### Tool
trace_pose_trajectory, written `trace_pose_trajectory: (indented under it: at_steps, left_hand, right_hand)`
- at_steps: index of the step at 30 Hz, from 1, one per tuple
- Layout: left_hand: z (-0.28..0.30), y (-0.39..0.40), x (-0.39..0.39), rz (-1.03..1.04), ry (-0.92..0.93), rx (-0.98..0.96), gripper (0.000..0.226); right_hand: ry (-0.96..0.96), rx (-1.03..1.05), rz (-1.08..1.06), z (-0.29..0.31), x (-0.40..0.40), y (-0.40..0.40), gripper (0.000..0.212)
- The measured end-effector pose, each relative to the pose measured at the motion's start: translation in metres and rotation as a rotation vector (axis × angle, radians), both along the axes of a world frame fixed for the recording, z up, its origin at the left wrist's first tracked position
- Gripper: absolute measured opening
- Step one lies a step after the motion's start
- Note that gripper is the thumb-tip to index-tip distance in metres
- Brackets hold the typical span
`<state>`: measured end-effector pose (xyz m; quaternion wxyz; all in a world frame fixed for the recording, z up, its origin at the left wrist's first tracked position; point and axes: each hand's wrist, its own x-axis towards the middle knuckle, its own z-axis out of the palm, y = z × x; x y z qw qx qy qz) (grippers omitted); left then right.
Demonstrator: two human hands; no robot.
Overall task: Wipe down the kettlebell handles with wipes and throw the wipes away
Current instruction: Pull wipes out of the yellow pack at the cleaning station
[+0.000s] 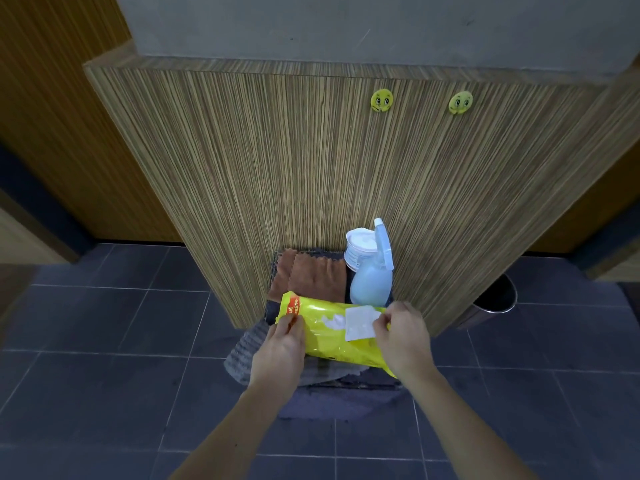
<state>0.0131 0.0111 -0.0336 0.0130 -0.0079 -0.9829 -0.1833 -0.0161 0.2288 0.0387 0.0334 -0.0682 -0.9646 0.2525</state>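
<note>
A yellow pack of wipes (329,336) with an orange end lies across a dark basket (273,271) on the floor. My left hand (278,351) grips the pack's left end. My right hand (403,341) pinches the white sticker flap (358,322), which is peeled up from the pack's top. A bit of white wipe (332,320) shows at the opening. No kettlebell is in view.
In the basket stand a pale blue spray bottle (372,282), a white tub (360,252) and folded brown cloths (313,275); grey cloths (242,351) hang over its front. A metal bin (491,303) stands at right beside the striped wooden cabinet (311,168). Dark tiled floor lies around.
</note>
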Motion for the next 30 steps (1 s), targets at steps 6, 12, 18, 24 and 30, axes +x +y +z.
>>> trace_pose_trajectory:
  at_steps: [6, 12, 18, 24, 30]
  left_hand:
    - [0.026, 0.024, -0.011, 0.029, 0.105, -0.012, 0.036]
    - [0.022, 0.048, -0.02, -0.09, 0.174, 0.071, 0.014]
    - [0.027, 0.051, -0.022, -0.043, 0.188, 0.131, 0.011]
    - [0.043, 0.052, -0.019, 0.04, 0.18, 0.41, 0.014]
    - [0.102, 0.042, -0.013, 0.522, 0.297, 0.86, 0.011]
  right_hand:
    - [-0.058, -0.135, -0.023, 0.003, 0.009, 0.004, 0.017]
    - [-0.154, -0.22, -0.031, 0.003, 0.012, 0.007, 0.018]
    - [-0.155, -0.192, -0.017, 0.01, 0.009, 0.006, 0.013]
    - [-0.146, -0.164, -0.022, 0.015, 0.009, 0.002, 0.014]
    - [-0.126, -0.145, -0.022, 0.013, 0.01, -0.002, 0.015]
